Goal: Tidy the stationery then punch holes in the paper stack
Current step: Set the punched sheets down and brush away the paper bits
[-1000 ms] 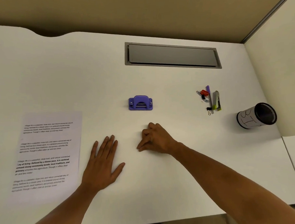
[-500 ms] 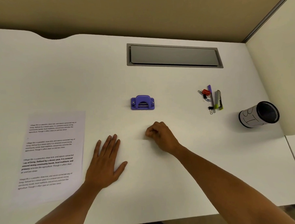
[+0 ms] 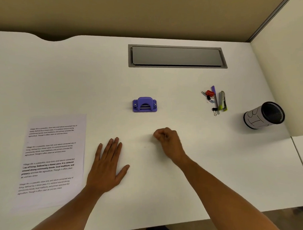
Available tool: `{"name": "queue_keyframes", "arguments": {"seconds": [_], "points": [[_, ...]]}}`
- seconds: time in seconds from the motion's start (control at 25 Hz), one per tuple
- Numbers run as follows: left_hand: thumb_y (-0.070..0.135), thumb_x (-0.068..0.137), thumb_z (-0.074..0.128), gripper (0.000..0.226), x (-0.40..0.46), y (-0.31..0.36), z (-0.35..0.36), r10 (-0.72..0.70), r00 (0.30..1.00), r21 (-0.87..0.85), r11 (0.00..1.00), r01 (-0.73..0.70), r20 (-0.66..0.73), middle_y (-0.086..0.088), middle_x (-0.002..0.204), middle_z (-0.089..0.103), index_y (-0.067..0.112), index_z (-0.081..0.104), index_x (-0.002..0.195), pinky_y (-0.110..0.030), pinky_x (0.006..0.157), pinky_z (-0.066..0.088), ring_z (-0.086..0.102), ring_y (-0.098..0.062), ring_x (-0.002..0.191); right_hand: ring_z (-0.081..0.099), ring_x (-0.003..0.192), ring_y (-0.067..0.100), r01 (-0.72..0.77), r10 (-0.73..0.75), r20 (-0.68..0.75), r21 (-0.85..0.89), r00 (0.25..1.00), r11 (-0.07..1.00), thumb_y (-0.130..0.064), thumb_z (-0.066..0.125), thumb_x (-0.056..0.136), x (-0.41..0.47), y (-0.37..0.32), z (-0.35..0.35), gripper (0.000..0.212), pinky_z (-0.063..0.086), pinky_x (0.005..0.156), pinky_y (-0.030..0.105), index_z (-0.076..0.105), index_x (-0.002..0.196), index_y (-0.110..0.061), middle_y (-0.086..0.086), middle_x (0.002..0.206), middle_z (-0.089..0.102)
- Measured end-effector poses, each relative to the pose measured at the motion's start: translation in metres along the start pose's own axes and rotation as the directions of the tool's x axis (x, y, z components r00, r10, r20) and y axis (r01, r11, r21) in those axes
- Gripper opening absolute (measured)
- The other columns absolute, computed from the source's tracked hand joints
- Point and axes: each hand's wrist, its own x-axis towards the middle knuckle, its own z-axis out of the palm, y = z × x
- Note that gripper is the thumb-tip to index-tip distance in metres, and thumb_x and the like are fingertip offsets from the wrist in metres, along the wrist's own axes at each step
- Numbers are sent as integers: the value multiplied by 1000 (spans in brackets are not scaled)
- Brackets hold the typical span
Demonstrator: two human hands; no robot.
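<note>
Lying flat, left hand (image 3: 108,169) sits beside paper stack (image 3: 52,161); right hand (image 3: 167,140) fisted, holding nothing.

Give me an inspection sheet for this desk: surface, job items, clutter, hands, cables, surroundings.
Surface: white desk, grey hatch set into it at the back.
Job's things: printed paper stack lying flat at left; purple hole punch at centre; pen, stapler and clips bunched at right; mesh pen cup on its side.
Clutter: nothing seen.
Hands: left hand flat on desk; right hand fisted, holding nothing visible.
Cables: nothing seen.
Surroundings: tan partition behind, panel on the right.
</note>
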Motion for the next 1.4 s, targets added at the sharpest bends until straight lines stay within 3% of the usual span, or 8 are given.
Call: {"name": "queue_keyframes", "arguments": {"seconds": [0.12,0.36,0.48,0.64,0.8,0.96,1.2,1.4], "points": [[63,94,30,83,-2,-3,3,2,1000,-8,1000,-2,-24,-8,168,9,11,14,158,-55,124,17,11,-24,156,62,77,-13,-70,136,-215,288,967,955,-26,69,92,6,-2,-49,10,46,69,2,73,85,-32,-27,81,72],[62,93,25,83,0,3,2,4,999,-25,1000,-5,-51,-11,165,21,4,31,152,-56,123,17,23,-28,153,53,64,-9,-50,195,-466,306,863,951,-27,65,94,2,11,-165,11,42,71,15,73,92,-19,-15,77,61],[61,92,20,84,2,15,0,-73,996,-37,997,71,-52,-16,160,31,0,39,147,-58,122,17,30,-33,149,52,81,7,-45,185,-620,235,762,971,-25,63,94,9,17,-227,14,44,76,26,72,92,-14,0,87,60],[60,91,18,85,8,36,3,-164,984,-21,986,163,-70,-21,157,33,-3,40,145,-62,120,14,29,-39,148,42,113,31,-311,172,-797,-21,579,950,-32,58,96,17,31,-302,20,42,90,36,75,99,-22,12,101,67],[56,85,26,84,20,66,2,-259,964,-43,966,257,-55,-24,157,30,0,38,147,-67,118,4,20,-51,146,43,115,34,-457,140,-822,-158,552,876,-30,60,96,24,48,-330,21,38,96,39,76,107,-21,14,103,73],[57,93,14,84,26,75,12,-150,988,31,988,151,-48,-20,162,26,-2,33,149,-64,119,6,20,-47,149,47,117,35,-500,158,-826,-165,542,850,-15,56,97,29,59,-342,26,39,96,39,75,113,-23,13,109,73],[57,94,15,83,28,68,21,-130,990,15,991,131,-60,-18,164,19,-2,28,151,-61,122,13,24,-35,151,49,116,31,-428,118,-859,-125,498,895,-20,62,94,30,58,-339,21,39,95,34,74,111,-24,6,111,70],[62,93,23,86,29,74,11,-137,989,20,990,138,-47,-15,166,14,2,21,155,-60,123,12,14,-32,155,51,101,24,46,-307,-852,-318,424,947,-26,67,92,10,47,-243,17,49,85,32,72,105,-15,1,94,68]]}}
